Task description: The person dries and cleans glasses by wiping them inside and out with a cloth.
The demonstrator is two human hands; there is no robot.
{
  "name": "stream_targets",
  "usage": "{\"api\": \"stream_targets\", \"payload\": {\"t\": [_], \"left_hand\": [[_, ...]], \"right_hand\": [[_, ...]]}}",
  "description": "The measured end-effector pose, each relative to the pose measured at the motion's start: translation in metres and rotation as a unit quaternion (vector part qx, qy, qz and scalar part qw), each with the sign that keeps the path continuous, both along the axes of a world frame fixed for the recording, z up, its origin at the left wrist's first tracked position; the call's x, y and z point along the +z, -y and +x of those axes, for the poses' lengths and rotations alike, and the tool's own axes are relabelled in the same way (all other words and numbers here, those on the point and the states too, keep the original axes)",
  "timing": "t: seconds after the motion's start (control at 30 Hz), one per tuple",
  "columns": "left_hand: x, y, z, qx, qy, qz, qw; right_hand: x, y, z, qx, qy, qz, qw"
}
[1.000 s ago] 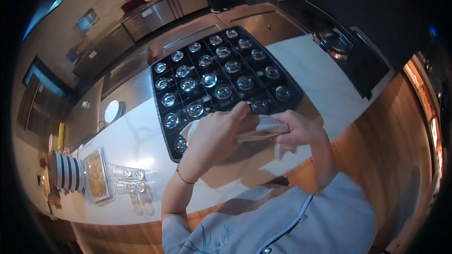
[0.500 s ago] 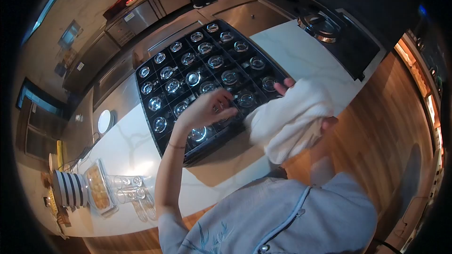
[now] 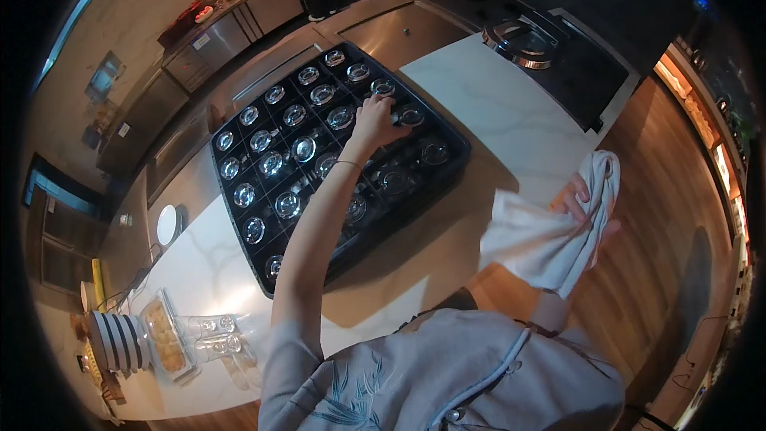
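My left hand (image 3: 377,123) is over the far right part of a black divided rack (image 3: 363,249). Its thumb and fingers are apart, close beside an upside-down glass cup (image 3: 411,116); whether they touch it I cannot make out. Several more glass cups (image 3: 304,149) sit bottom up in the rack's compartments, some with small handles showing. Off the counter's front edge, to the right of the rack, my right hand (image 3: 576,199) is closed on a white cloth (image 3: 531,243). The cloth hangs in loose folds and covers part of that hand.
The rack stands on a white marbled counter (image 3: 503,104). A black cooktop with a round metal-rimmed piece (image 3: 520,41) is at the far right. At the left are a clear container of round yellowish pieces (image 3: 166,337), clear glasses (image 3: 217,335) and a striped stack (image 3: 116,341).
My left hand has moved from the rack's near middle toward its far right side. My right hand has carried the cloth rightward, away from the rack, and the cloth has opened out.
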State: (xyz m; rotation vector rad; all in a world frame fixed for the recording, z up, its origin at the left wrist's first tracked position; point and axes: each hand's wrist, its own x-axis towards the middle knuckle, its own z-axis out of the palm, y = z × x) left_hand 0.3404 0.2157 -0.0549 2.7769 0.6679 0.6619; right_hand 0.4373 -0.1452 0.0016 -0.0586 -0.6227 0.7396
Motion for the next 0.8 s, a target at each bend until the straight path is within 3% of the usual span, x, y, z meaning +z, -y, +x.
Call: {"api": "stream_targets", "payload": {"t": [0.07, 0.4, 0.5, 0.6, 0.67, 0.8], "left_hand": [[-0.007, -0.001, 0.012, 0.051, -0.068, -0.017, 0.996], [-0.022, -0.005, 0.019, 0.070, -0.048, -0.118, 0.989], [-0.030, -0.007, 0.016, 0.027, 0.070, -0.143, 0.987], [-0.017, 0.001, 0.016, -0.041, 0.281, -0.304, 0.909], [0.022, 0.018, 0.009, -0.066, 0.369, -0.219, 0.901], [0.072, 0.011, 0.003, 0.007, 0.418, -0.055, 0.907]], "right_hand": [[0.000, 0.013, 0.015, 0.048, 0.021, 0.008, 0.999], [-0.036, 0.014, 0.030, 0.067, -0.025, -0.012, 0.997], [-0.023, 0.009, 0.018, 0.042, -0.035, -0.019, 0.998], [-0.031, 0.012, 0.028, 0.067, -0.027, -0.038, 0.997], [-0.026, 0.009, 0.023, 0.061, -0.021, -0.041, 0.997], [-0.031, 0.007, 0.026, 0.078, 0.002, -0.044, 0.996]]}}
